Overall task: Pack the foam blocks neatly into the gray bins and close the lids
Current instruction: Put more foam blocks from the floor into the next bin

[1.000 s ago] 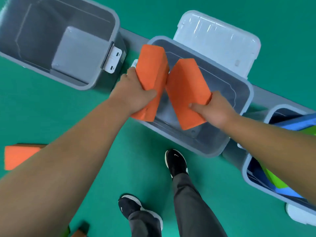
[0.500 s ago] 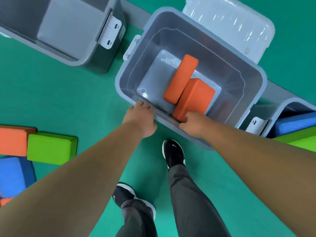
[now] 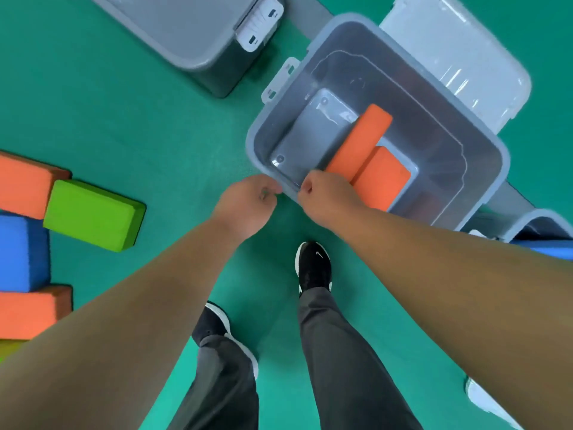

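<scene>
Two orange foam blocks lie at the bottom of the middle gray bin (image 3: 279,125): one stands on its narrow edge (image 3: 362,138), the other lies flat (image 3: 384,178) right beside it, touching. My right hand (image 3: 328,197) hovers over the bin's near rim with loosely curled fingers and hides the blocks' near ends; it holds nothing that I can see. My left hand (image 3: 248,203) hangs just outside the near rim, loosely curled and empty. The bin's clear lid (image 3: 459,57) lies open behind it.
A second gray bin (image 3: 198,62) stands at the upper left. At the right edge a third bin (image 3: 539,218) holds a blue block (image 3: 552,248). Loose green (image 3: 93,215), orange (image 3: 21,187) and blue (image 3: 21,252) blocks lie on the green floor at left. My feet (image 3: 313,268) are below.
Both orange blocks went from my hands down into the middle bin. My left hand came off the near rim and my right hand drew back from the flat block.
</scene>
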The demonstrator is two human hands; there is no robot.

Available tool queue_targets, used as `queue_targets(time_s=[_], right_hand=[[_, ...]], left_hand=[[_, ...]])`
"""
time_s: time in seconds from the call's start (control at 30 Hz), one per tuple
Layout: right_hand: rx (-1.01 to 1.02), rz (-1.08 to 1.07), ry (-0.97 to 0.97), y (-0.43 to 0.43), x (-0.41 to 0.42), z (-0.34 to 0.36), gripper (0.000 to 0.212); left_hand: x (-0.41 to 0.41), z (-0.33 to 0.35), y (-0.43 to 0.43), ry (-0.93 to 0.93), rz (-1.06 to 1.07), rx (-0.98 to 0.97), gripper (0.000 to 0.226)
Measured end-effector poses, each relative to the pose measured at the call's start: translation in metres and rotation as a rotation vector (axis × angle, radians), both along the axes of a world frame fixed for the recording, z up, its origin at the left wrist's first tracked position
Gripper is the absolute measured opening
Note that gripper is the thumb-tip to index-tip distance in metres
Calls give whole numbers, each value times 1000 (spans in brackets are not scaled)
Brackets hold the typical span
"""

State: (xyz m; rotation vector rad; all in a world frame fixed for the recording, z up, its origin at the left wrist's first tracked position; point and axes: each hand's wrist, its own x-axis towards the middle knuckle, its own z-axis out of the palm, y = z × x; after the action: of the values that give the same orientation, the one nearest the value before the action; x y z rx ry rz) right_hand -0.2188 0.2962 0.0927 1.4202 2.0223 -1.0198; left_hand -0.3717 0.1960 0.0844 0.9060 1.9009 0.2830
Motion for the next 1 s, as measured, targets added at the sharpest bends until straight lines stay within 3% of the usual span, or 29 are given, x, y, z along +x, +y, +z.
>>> queue_targets(time_s=[0.1,0.27,0.4,0.67,0.73,0.83,1.0], right_hand=[[12,43,65,-16,-43,17,24],[-97,261,40,-65,-114,12,29],[-111,435,-69,-119,-159,-11,32],[-156,892,-186,-284,-268,-52,39],[-171,974,-195,-323,-293,-57,39],[-164,1088,-203,-375,-331,-65,35],[-148,1180,-167,-451,-386,-78,28]], left_hand=[[-41,-10,-44,-158,341,-33,28],[-102,-35,-140,-185,664,-118,29],[-131,-62,-229,-204,638,-294,17],[-192,-100,-439,-107,420,-501,53],[-208,-114,-495,-103,522,-557,53],[-236,-123,-559,-102,678,-588,36],[-270,-99,-624,106,983,-569,30]])
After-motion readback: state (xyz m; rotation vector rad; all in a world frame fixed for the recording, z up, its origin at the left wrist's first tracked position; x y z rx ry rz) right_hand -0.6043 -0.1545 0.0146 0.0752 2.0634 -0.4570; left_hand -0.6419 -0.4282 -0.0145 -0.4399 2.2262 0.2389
